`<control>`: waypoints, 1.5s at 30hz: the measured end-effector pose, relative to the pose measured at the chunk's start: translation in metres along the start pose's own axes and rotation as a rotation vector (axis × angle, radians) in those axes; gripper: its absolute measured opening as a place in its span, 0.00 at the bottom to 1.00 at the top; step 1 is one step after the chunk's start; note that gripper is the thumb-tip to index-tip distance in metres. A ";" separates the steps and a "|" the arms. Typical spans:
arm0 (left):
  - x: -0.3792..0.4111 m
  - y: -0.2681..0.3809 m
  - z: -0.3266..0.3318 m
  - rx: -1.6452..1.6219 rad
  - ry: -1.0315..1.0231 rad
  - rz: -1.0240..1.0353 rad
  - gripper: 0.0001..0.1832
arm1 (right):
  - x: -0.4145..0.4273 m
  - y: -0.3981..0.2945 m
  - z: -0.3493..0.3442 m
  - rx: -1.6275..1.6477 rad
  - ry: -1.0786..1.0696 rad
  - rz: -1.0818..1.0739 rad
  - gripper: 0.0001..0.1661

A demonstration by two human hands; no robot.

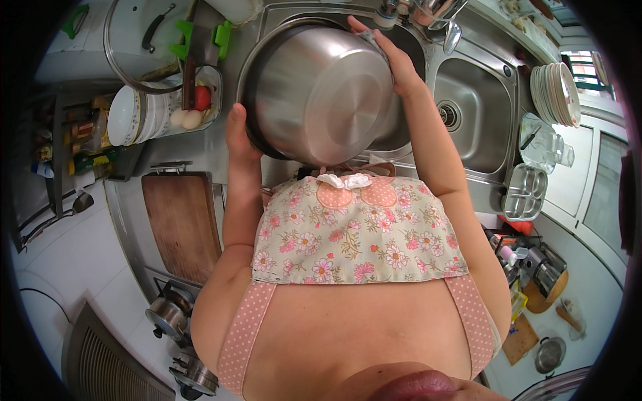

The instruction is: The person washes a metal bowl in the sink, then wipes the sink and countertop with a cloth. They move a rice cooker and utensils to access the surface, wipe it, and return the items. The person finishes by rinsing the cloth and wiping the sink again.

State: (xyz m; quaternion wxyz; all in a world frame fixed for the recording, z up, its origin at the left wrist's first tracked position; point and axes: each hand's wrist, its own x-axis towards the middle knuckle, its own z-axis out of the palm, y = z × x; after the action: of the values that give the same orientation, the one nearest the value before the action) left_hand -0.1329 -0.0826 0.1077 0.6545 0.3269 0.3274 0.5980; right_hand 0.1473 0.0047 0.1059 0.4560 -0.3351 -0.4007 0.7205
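A large stainless steel pot [321, 95] is tilted over the left sink basin [401, 125], its shiny base turned up toward me and to the right. At the pot's left side, my left hand [242, 133] grips near the rim, thumb up; its other fingers are hidden behind the pot. My right hand [393, 62] presses a grey cloth or scrubber [368, 37] against the pot's upper right side. Part of that cloth is covered by the fingers.
The right basin [469, 110] has a drain. Stacked plates [554, 95] and a divided steel tray [525, 193] stand at the right. Leftward are white bowls [138, 115], a glass container [216, 85] with eggs, a cleaver [189, 85] and a wooden cutting board [183, 225].
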 end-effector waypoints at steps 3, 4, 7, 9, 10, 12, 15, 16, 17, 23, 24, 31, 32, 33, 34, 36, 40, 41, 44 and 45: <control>0.000 -0.005 0.012 -0.289 0.049 -0.112 0.32 | -0.007 0.014 -0.007 0.139 0.036 0.016 0.31; 0.000 -0.008 0.012 -0.325 0.107 -0.145 0.31 | -0.010 0.017 -0.006 0.195 0.051 0.004 0.31; 0.005 -0.016 0.012 -0.405 0.265 -0.224 0.31 | -0.016 0.025 -0.005 0.254 0.116 -0.055 0.30; 0.008 -0.019 0.018 -0.428 0.347 -0.249 0.30 | -0.018 0.029 -0.005 0.135 0.201 -0.124 0.30; 0.010 -0.021 0.018 -0.441 0.329 -0.245 0.29 | -0.019 0.030 -0.005 0.116 0.225 -0.130 0.30; 0.015 -0.025 0.016 -0.475 0.409 -0.264 0.27 | -0.021 0.030 -0.004 0.077 0.268 -0.142 0.30; 0.022 -0.031 0.016 -0.473 0.486 -0.279 0.25 | -0.027 0.028 -0.004 -0.129 0.320 -0.159 0.30; 0.024 -0.032 0.018 -0.465 0.494 -0.279 0.25 | -0.028 0.030 -0.005 -0.200 0.319 -0.196 0.30; 0.026 -0.033 0.019 -0.457 0.502 -0.278 0.25 | -0.028 0.033 -0.005 -0.272 0.317 -0.233 0.30; 0.032 -0.033 0.027 -0.458 0.528 -0.302 0.20 | -0.032 0.040 0.010 -0.825 0.263 -0.539 0.28; 0.033 -0.037 0.024 -0.477 0.579 -0.284 0.18 | -0.033 0.039 0.017 -0.890 0.242 -0.563 0.27; 0.023 -0.051 0.042 -0.507 0.614 -0.288 0.19 | -0.037 0.033 0.070 -1.507 0.029 -0.590 0.25; 0.021 -0.052 0.040 -0.517 0.543 -0.304 0.19 | -0.039 0.029 0.077 -1.563 -0.037 -0.594 0.25; 0.019 -0.051 0.039 -0.525 0.476 -0.318 0.20 | -0.041 0.029 0.084 -1.615 -0.108 -0.598 0.24; 0.017 -0.049 0.038 -0.530 0.434 -0.342 0.21 | -0.043 0.031 0.089 -1.564 -0.123 -0.646 0.25; 0.015 -0.046 0.037 -0.543 0.350 -0.386 0.22 | -0.043 0.033 0.093 -1.577 -0.095 -0.617 0.25; 0.017 -0.052 0.030 -0.502 0.530 -0.310 0.18 | -0.039 0.033 0.090 -1.577 0.143 -0.598 0.26; 0.020 -0.061 0.016 -0.521 0.555 -0.284 0.17 | -0.036 0.034 0.086 -1.504 0.207 -0.606 0.26; 0.021 -0.069 -0.003 -0.540 0.495 -0.265 0.15 | -0.026 0.037 0.059 -1.266 0.363 -0.637 0.27; 0.020 -0.069 -0.008 -0.540 0.452 -0.264 0.15 | -0.022 0.039 0.048 -1.151 0.391 -0.619 0.27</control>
State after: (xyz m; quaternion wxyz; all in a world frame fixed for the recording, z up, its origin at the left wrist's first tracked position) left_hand -0.0984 -0.0673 0.0458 0.6998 -0.0428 0.3336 0.6302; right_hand 0.0989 -0.0388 0.0958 0.4544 -0.5184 -0.7076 0.1553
